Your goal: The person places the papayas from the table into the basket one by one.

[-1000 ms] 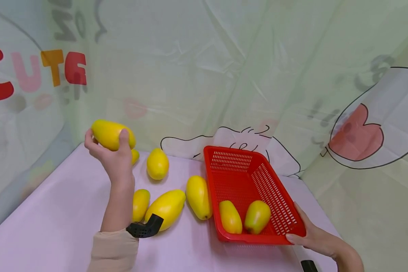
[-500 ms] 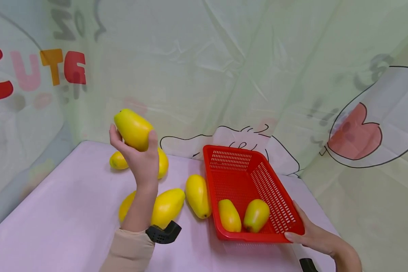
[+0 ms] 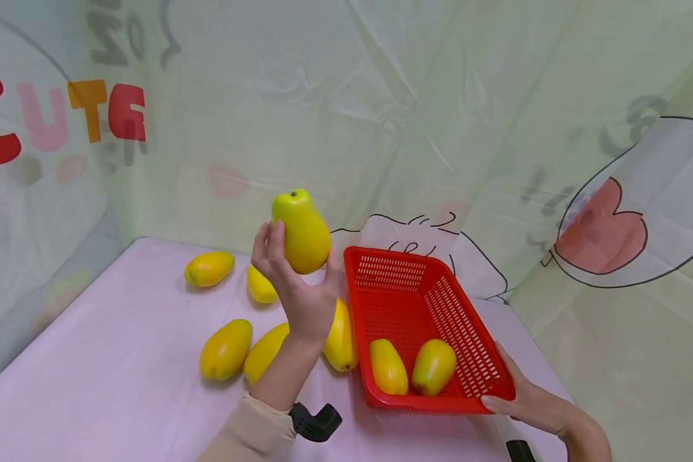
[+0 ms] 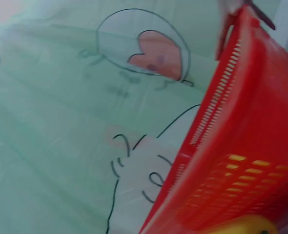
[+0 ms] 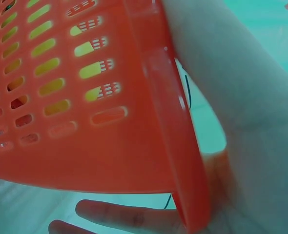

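In the head view my left hand point(image 3: 305, 298) holds a yellow papaya point(image 3: 303, 234) with a greenish top, raised just left of the red plastic basket point(image 3: 427, 405). Fingers lie on its left side, the thumb on its right. My right hand point(image 3: 537, 405) grips the basket's near right corner, thumb over the rim. Two papayas lie inside at the near end, a yellow one point(image 3: 388, 367) and a greener one point(image 3: 434, 367). From the right wrist, the hand point(image 5: 251, 112) is seen around the basket rim point(image 5: 168, 112). The held papaya is not seen in the left wrist view.
More papayas lie left of the basket on the pale table point(image 3: 121, 385): one against its side point(image 3: 342, 340), a papaya partly behind my left wrist point(image 3: 265, 353), and several others, such as the far-left papaya point(image 3: 210, 268). A printed cloth point(image 3: 323, 115) hangs behind.
My left hand has carried the papaya rightward toward the basket, turning it from lying sideways to nearly upright. My right hand stays on the basket corner.
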Demonstrator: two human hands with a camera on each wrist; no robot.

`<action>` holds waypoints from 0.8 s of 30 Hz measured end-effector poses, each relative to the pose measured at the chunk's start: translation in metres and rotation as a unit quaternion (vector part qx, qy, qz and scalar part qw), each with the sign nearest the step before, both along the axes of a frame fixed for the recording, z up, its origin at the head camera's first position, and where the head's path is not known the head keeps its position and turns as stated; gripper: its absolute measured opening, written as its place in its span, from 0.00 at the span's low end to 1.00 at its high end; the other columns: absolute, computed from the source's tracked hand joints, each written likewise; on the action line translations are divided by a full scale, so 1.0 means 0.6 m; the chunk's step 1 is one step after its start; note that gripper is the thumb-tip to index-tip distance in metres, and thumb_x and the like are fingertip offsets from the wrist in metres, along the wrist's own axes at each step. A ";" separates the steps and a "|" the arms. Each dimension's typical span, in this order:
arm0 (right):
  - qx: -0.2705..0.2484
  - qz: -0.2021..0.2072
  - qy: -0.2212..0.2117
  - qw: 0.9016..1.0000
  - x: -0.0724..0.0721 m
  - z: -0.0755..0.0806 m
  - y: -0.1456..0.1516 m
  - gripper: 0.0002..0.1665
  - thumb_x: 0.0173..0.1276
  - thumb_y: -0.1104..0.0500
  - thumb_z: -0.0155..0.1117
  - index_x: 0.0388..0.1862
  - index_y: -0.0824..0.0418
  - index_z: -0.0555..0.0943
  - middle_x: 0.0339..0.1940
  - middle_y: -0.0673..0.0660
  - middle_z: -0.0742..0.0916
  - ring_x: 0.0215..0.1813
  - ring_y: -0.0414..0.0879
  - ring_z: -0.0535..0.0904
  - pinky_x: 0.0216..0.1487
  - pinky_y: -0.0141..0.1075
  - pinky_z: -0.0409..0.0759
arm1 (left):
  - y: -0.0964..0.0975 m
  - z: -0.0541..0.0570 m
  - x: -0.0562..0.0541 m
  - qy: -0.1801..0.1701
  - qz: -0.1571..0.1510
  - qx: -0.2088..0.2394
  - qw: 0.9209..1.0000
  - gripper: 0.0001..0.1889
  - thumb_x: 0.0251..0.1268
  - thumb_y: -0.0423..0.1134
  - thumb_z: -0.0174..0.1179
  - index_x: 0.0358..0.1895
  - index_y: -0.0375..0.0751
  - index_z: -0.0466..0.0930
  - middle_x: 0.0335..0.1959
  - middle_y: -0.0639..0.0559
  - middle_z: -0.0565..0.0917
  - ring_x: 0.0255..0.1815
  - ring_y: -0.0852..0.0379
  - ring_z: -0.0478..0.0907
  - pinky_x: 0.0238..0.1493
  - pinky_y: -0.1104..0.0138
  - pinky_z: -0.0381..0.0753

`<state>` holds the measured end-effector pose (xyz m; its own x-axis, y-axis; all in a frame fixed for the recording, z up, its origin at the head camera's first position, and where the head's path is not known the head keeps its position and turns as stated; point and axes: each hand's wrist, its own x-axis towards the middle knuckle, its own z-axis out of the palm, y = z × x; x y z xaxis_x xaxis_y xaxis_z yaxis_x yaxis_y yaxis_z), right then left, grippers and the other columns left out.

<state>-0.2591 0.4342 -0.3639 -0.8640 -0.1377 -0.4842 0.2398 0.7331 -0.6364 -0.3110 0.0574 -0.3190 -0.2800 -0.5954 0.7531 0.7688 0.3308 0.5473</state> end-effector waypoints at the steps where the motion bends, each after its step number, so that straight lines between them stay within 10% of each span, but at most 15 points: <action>1: 0.000 0.003 0.001 1.000 0.000 0.000 0.000 0.64 0.65 0.44 0.58 0.73 0.56 0.19 0.72 0.73 0.51 0.63 0.63 0.61 0.52 0.51 0.80 | 0.007 -0.002 0.001 0.008 -0.006 -0.013 1.000 0.37 0.54 0.33 0.63 0.67 0.44 0.56 0.67 0.39 0.56 0.68 0.48 0.59 0.62 0.59 0.74; 13: 0.009 0.005 0.004 1.000 -0.001 0.001 0.000 0.64 0.65 0.44 0.58 0.73 0.58 0.19 0.71 0.74 0.49 0.63 0.67 0.59 0.51 0.53 0.80 | 0.088 -0.054 0.026 -0.020 -0.066 -0.214 0.974 0.44 0.54 0.34 0.66 0.72 0.53 0.52 0.71 0.39 0.52 0.69 0.46 0.60 0.58 0.63 0.77; 24: 0.015 0.003 0.001 1.000 -0.004 0.001 0.002 0.64 0.65 0.43 0.58 0.73 0.59 0.19 0.71 0.75 0.52 0.62 0.64 0.62 0.51 0.52 0.80 | 0.127 -0.109 0.023 -0.154 -0.111 -0.369 0.910 0.40 0.52 0.41 0.69 0.67 0.56 0.56 0.69 0.48 0.58 0.63 0.57 0.68 0.48 0.75 0.79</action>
<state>-0.2616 0.4353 -0.3635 -0.8646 -0.1277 -0.4860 0.2340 0.7537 -0.6142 -0.2970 0.1338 -0.3842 -0.5966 0.1364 0.7908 0.7092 0.5509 0.4400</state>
